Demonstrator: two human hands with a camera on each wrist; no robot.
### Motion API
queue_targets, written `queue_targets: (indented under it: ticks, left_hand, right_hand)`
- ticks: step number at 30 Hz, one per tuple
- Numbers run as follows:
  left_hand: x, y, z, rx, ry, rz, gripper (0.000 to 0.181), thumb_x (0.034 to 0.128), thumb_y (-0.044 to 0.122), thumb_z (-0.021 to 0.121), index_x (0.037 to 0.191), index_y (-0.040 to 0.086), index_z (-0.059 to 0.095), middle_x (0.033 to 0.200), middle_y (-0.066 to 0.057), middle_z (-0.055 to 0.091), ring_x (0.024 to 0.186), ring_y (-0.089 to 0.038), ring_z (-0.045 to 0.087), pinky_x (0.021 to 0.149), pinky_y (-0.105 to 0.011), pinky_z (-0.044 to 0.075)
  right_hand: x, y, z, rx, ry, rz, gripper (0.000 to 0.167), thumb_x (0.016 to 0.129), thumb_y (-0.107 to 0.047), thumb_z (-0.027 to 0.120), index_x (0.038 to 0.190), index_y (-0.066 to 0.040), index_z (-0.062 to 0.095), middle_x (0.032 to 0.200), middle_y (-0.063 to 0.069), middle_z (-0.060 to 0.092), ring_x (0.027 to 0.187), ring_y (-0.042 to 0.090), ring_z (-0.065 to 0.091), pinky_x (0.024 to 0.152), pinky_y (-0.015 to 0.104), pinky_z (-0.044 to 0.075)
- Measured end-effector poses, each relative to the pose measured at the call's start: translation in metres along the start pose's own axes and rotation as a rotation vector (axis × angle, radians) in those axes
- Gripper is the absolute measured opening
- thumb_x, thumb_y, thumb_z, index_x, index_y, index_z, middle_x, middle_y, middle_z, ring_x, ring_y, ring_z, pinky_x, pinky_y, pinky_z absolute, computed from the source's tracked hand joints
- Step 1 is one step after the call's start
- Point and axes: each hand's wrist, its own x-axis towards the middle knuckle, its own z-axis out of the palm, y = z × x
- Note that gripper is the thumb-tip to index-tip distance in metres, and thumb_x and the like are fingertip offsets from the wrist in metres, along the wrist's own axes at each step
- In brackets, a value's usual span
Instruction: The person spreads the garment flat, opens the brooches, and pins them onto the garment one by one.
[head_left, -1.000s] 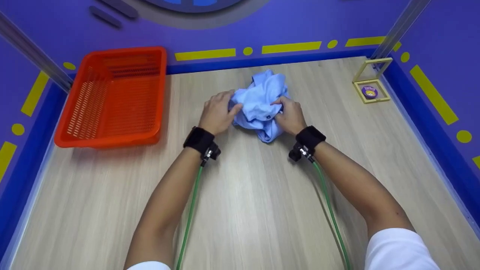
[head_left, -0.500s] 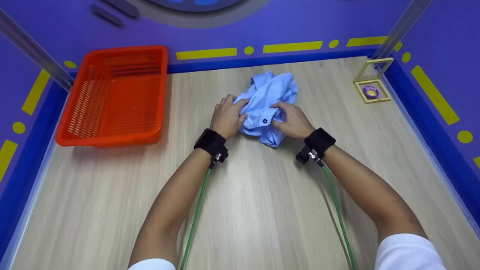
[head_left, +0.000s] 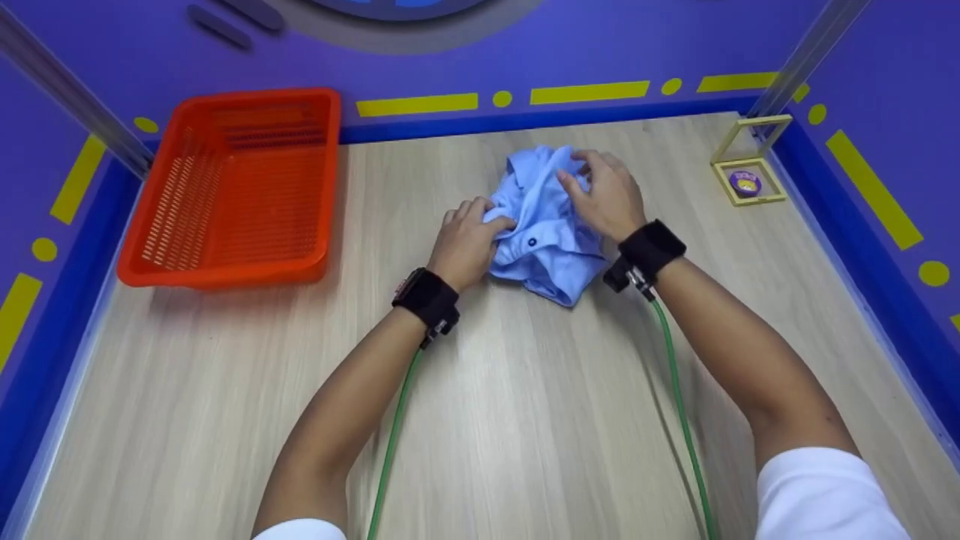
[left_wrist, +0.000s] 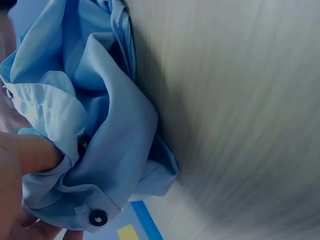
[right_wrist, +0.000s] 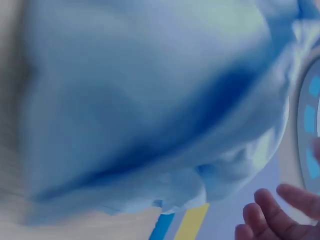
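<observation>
A crumpled light blue garment (head_left: 536, 217) with dark buttons lies on the wooden table. My left hand (head_left: 463, 244) pinches its left edge; in the left wrist view the thumb (left_wrist: 37, 152) presses into a fold near a button (left_wrist: 98, 217), the other fingers behind the cloth. Over the garment's upper right side is my right hand (head_left: 611, 196), fingers spread and slightly bent. The right wrist view has the cloth (right_wrist: 125, 90) close and blurred, with the right hand's fingers (right_wrist: 272, 215) apart from it.
An orange-red basket (head_left: 259, 202) stands at the back left. A small hinged frame (head_left: 750, 182) with a purple round piece sits at the back right, by the wall. Green cables (head_left: 679, 390) run from both wrists toward the near edge.
My right hand has let go of the cloth near the button and moved up and right. The garment's lower part has spread toward the near right. My left hand has shifted slightly right, keeping its hold.
</observation>
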Motion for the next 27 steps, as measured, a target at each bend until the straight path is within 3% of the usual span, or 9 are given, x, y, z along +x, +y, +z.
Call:
queue_targets:
  ticks: [4,9,12,16,19,23,27]
  left_hand:
    - [-0.006,0.007,0.002,0.065,0.000,0.065,0.031,0.0974,0.010,0.062,0.124,0.022,0.073,0.128,-0.010,0.059,0.119,-0.027,0.053,0.099,-0.045,0.040]
    - [-0.015,0.020,0.005,0.106,0.015,0.163,0.030,0.0976,0.011,0.059,0.120,0.024,0.074,0.126,-0.008,0.060,0.119,-0.026,0.053,0.100,-0.045,0.039]
    - [-0.023,0.026,0.008,0.105,0.014,0.231,0.030,0.0962,0.014,0.059,0.120,0.024,0.074,0.125,-0.008,0.059,0.119,-0.025,0.053,0.099,-0.045,0.038]
    - [-0.029,0.031,0.011,0.047,-0.029,0.301,0.035,0.0986,0.030,0.059,0.132,0.019,0.066,0.129,-0.009,0.058,0.120,-0.025,0.053,0.102,-0.044,0.038]
    - [-0.029,0.027,0.012,-0.081,-0.055,0.258,0.050,0.1020,0.042,0.054,0.142,0.012,0.055,0.136,-0.009,0.058,0.127,-0.024,0.052,0.107,-0.042,0.037]
    - [-0.026,0.014,0.014,-0.268,-0.007,0.121,0.052,0.1047,0.042,0.050,0.142,0.007,0.051,0.132,-0.007,0.062,0.124,-0.022,0.055,0.106,-0.040,0.039]
    - [-0.023,0.000,0.016,-0.298,0.003,-0.010,0.043,0.1065,0.035,0.049,0.136,0.005,0.056,0.127,-0.010,0.064,0.119,-0.024,0.058,0.103,-0.042,0.042]
  right_hand:
    - [0.026,-0.008,0.001,0.024,-0.029,-0.024,0.039,0.099,-0.027,0.065,0.127,0.000,0.065,0.119,0.020,0.065,0.112,0.034,0.056,0.096,0.046,0.043]
    - [0.047,-0.019,0.009,0.020,-0.113,-0.040,0.037,0.098,-0.022,0.066,0.127,0.001,0.066,0.124,0.020,0.066,0.117,0.035,0.058,0.100,0.046,0.044]
    - [0.050,-0.025,0.019,-0.030,-0.210,-0.040,0.043,0.097,-0.026,0.069,0.129,0.002,0.064,0.124,0.021,0.066,0.115,0.036,0.060,0.097,0.047,0.047]
    - [0.047,-0.028,0.028,-0.178,-0.348,-0.018,0.065,0.089,-0.038,0.075,0.135,0.005,0.058,0.126,0.026,0.063,0.114,0.040,0.060,0.096,0.050,0.048]
    - [0.043,-0.027,0.033,-0.264,-0.432,0.006,0.079,0.084,-0.043,0.079,0.139,0.008,0.053,0.128,0.029,0.060,0.117,0.042,0.058,0.099,0.051,0.047]
    - [0.040,-0.023,0.034,-0.282,-0.500,0.053,0.080,0.085,-0.042,0.079,0.139,0.009,0.050,0.130,0.030,0.059,0.119,0.043,0.057,0.101,0.051,0.045]
    - [0.041,-0.020,0.035,-0.252,-0.506,0.086,0.075,0.088,-0.041,0.074,0.140,0.009,0.051,0.130,0.029,0.060,0.120,0.043,0.056,0.102,0.051,0.044]
